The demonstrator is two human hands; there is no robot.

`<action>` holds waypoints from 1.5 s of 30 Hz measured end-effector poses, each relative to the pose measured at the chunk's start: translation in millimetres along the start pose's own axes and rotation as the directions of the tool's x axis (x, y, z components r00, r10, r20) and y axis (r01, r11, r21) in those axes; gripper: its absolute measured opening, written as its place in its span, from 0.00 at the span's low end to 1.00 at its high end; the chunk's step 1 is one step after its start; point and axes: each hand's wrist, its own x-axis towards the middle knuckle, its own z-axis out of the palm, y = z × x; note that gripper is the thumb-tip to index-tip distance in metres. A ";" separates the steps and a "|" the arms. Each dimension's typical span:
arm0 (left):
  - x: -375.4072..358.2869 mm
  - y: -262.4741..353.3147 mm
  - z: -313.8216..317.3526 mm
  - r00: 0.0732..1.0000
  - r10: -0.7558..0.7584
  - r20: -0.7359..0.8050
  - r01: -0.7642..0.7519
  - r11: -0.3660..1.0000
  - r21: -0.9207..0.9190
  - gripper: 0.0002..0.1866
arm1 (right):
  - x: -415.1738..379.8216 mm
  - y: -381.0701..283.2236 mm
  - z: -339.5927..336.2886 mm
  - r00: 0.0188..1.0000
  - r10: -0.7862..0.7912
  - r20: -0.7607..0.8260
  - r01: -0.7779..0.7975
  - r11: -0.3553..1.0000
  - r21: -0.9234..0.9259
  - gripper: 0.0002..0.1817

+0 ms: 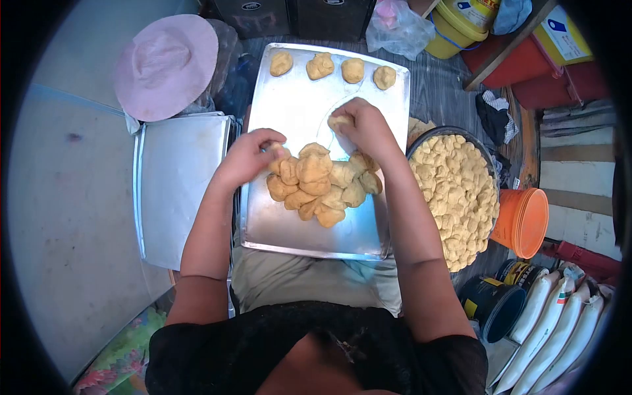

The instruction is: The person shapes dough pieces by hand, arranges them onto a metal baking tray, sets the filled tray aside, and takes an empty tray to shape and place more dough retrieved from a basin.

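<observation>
A metal tray (pixel 289 227) rests on my lap. In its middle lies a heap of tan dough pieces (pixel 319 184). Several shaped dough balls (pixel 334 68) stand in a row along the tray's far edge. My left hand (pixel 247 157) rests on the left side of the heap, its fingers closed on a dough piece (pixel 275 150). My right hand (pixel 363 126) is just beyond the heap, with a small lump of dough (pixel 340 123) pinched in its fingers.
A dark bowl (pixel 484 155) full of dough pieces sits right of the tray. A second metal tray (pixel 178 184) lies to the left, a pink hat (pixel 164 66) behind it. Orange bucket (pixel 523 220), yellow tub (pixel 461 26), plastic bag (pixel 398 26) and white sacks (pixel 559 322) crowd the right.
</observation>
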 end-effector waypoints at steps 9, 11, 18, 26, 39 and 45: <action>78.6 -9.6 -14.4 0.845 0.346 -0.407 -0.167 0.895 0.413 0.15 | 5.0 -58.3 25.9 0.998 -0.067 -0.019 0.066 0.994 -0.084 0.13; 77.6 -4.8 -7.3 0.841 0.346 -0.416 -0.132 0.876 0.463 0.16 | -12.8 -39.4 31.9 0.917 -0.047 0.396 0.061 0.998 -0.024 0.13; 84.6 -9.3 3.8 0.768 0.513 -0.384 -0.210 0.767 0.606 0.14 | 12.3 -11.8 8.8 0.928 0.279 -0.246 -0.164 0.901 0.402 0.11; 84.1 28.7 28.3 0.864 0.500 -0.059 -0.332 0.653 0.681 0.13 | -33.2 -46.9 22.0 0.992 0.064 0.110 -0.071 0.996 0.054 0.17; 139.6 19.1 -9.6 0.821 0.378 -0.428 -0.102 0.835 0.541 0.16 | -25.0 30.9 -15.2 0.900 0.092 -0.425 -0.141 0.986 -0.086 0.16; 144.4 25.8 7.4 0.816 0.411 -0.408 -0.141 0.824 0.548 0.16 | -16.1 25.6 -25.7 0.934 0.165 -0.317 -0.216 0.967 -0.133 0.17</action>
